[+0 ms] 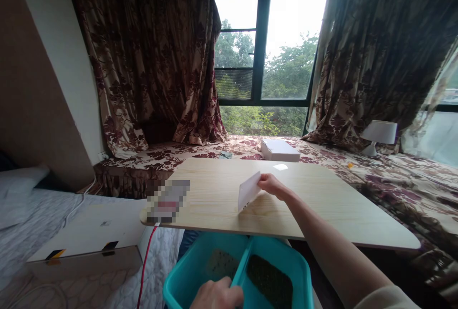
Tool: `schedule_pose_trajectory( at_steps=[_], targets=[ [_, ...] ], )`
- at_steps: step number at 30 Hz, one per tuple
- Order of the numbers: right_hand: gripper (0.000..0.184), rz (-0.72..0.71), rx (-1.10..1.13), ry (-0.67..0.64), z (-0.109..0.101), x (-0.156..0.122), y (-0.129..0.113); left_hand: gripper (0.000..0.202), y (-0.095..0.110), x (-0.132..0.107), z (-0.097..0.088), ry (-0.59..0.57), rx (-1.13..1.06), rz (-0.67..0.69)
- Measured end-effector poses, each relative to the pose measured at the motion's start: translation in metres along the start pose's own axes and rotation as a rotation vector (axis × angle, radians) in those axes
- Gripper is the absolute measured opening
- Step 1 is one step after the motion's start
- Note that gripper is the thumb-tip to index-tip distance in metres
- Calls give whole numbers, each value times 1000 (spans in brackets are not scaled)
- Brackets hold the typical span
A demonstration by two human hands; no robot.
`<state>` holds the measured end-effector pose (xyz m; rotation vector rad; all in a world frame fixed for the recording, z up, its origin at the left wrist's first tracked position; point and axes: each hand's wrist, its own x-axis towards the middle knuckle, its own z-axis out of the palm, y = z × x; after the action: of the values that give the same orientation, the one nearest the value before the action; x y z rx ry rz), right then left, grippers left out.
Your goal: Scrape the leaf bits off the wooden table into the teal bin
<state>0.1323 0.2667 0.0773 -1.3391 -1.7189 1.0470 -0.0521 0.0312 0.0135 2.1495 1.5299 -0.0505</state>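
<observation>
My right hand reaches out over a light wooden tabletop and pinches a white plastic card-like scraper, whose lower edge rests on the wood. My left hand is at the bottom of the view, its fingers curled over the near rim and centre divider of a teal two-compartment bin. Dark granular matter lies in both compartments of the bin, which sits just below the table's front edge.
A blurred-out flat object lies at the table's left corner, a red cable hanging below it. A small white scrap lies far on the table. Behind are a white box, a white lamp, curtains and window. A cardboard box sits left on the bed.
</observation>
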Motion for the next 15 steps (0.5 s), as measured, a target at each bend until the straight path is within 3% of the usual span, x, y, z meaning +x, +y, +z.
schedule_pose_trajectory(
  at_steps=[5,10,15],
  targets=[
    [12,-39,8,48,-30,-22,-3,15,7,-4,-2,29,-11,-109],
    [23,-85,78,188,-59,-69,10,18,10,-7,-5,68,-33,-55],
    [30,-82,223,301,-59,-109,32,26,10,-3,-5,56,-17,-61]
  ],
)
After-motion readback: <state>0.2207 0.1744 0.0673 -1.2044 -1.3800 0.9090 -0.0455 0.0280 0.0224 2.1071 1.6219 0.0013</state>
